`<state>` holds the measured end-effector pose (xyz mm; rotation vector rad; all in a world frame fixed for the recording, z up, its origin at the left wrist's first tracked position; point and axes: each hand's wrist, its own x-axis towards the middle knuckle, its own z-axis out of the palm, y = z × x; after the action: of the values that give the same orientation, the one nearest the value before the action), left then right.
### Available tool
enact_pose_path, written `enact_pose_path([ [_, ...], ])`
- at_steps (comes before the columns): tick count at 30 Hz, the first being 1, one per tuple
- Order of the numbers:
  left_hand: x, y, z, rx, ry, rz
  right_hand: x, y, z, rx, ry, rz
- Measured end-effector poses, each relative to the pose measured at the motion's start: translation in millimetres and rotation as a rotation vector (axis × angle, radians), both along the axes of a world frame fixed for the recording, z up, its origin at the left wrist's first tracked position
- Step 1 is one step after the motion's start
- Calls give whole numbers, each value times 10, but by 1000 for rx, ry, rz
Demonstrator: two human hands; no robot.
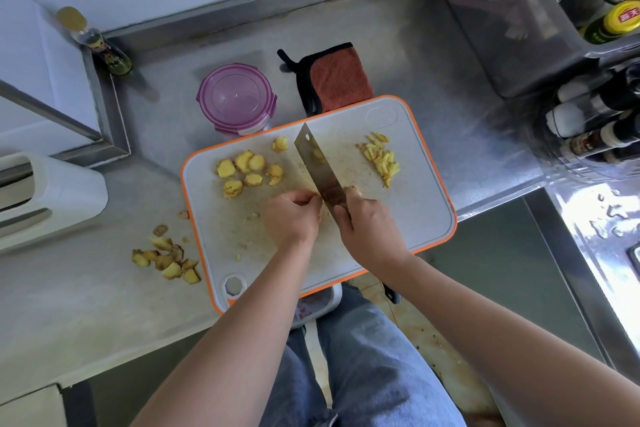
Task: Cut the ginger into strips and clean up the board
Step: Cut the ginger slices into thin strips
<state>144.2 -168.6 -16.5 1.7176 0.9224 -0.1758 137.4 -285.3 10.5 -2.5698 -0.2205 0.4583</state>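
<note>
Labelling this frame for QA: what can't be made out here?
Head view:
- Ginger piece being cut: hidden under left hand and cleaver blade.
- Cleaver handle: wrapped by right hand.
- Bottles at right edge: blurred, labels unreadable, partly cut off.
- Purple-lidded container: contents hidden by hazy lid.

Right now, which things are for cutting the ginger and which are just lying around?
For the job: knife, slices, strips, board, right hand holding the knife, left hand beside the blade.
Just lying about: tub, cloth, bottle in the corner.
</note>
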Motion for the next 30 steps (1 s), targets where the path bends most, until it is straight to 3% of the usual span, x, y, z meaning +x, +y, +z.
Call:
enact_pose_path([
  [24,28,-13,-83,23,20,-9,167,108,-135,33,12,-109],
  [30,-22,-53,10,145,-116,-133,283,-216,-119,109,-15,-236],
])
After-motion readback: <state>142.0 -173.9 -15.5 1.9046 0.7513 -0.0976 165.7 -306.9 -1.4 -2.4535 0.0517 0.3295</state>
